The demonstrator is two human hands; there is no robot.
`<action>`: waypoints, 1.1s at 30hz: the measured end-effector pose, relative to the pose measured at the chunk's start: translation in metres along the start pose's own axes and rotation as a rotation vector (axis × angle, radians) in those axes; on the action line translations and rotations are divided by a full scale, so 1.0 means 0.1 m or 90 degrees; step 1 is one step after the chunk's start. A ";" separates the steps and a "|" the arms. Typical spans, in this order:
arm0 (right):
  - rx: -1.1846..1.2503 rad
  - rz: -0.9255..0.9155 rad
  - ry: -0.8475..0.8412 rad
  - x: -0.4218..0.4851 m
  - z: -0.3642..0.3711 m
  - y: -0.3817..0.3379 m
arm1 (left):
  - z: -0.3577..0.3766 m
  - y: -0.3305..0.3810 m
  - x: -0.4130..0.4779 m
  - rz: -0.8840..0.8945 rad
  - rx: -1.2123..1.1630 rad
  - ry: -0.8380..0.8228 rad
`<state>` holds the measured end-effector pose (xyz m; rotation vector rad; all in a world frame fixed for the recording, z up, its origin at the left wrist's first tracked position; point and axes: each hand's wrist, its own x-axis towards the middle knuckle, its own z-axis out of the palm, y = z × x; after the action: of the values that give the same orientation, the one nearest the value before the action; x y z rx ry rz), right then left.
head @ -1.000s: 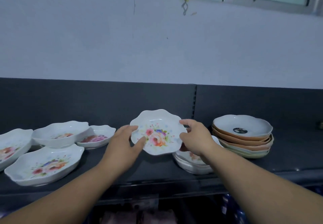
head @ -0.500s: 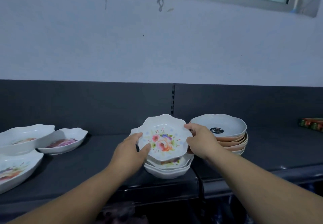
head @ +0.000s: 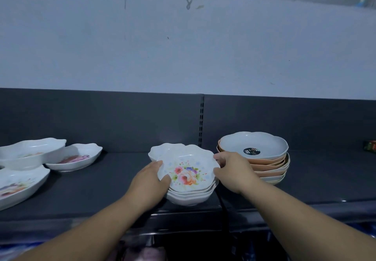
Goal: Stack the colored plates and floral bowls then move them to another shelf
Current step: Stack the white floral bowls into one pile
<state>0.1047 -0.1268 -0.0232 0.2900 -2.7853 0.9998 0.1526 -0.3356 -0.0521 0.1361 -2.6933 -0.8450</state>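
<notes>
A white floral bowl (head: pixel 188 172) with a scalloped rim lies on top of a short stack of matching bowls (head: pixel 190 196) near the shelf's front edge. My left hand (head: pixel 149 184) grips its left rim and my right hand (head: pixel 231 171) grips its right rim. Another white bowl (head: pixel 162 150) peeks out just behind the stack. To the right stands a stack of colored plates (head: pixel 264 166), orange and pale ones, topped by a white plate with a black sticker.
The dark shelf (head: pixel 114 181) has a back panel with a slotted upright in the middle. Three larger oval floral dishes (head: pixel 75 157) lie at the left end. A small dark box (head: pixel 369 147) sits at the far right. A lower shelf shows below the front edge.
Both hands carried the floral bowl to the right and lowered it from a tilted hold onto the stack of bowls. The view shifted right with them.
</notes>
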 end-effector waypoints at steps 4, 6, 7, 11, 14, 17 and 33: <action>0.012 -0.018 0.004 -0.01 0.03 0.04 | 0.01 -0.02 0.02 -0.026 0.008 -0.005; 0.026 -0.030 -0.008 -0.02 0.05 0.05 | 0.01 -0.02 0.01 -0.038 0.011 0.007; 0.034 -0.034 -0.016 -0.03 0.06 0.05 | 0.00 -0.02 0.01 -0.041 0.011 0.016; 0.052 -0.044 -0.019 -0.07 0.10 0.03 | -0.02 -0.04 -0.03 -0.044 0.002 0.055; 0.084 -0.055 -0.025 -0.08 0.15 0.02 | -0.05 -0.08 -0.04 -0.046 -0.014 0.099; 0.095 -0.079 -0.039 -0.08 0.21 0.00 | -0.08 -0.12 -0.08 -0.048 -0.041 0.140; 0.120 -0.122 -0.120 -0.03 0.59 -0.44 | -0.48 -0.60 0.02 -0.065 0.000 0.155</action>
<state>0.1125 -0.1975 -0.0420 0.6965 -2.7575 1.2449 0.1661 -0.4112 -0.0484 0.3562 -2.4759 -0.8011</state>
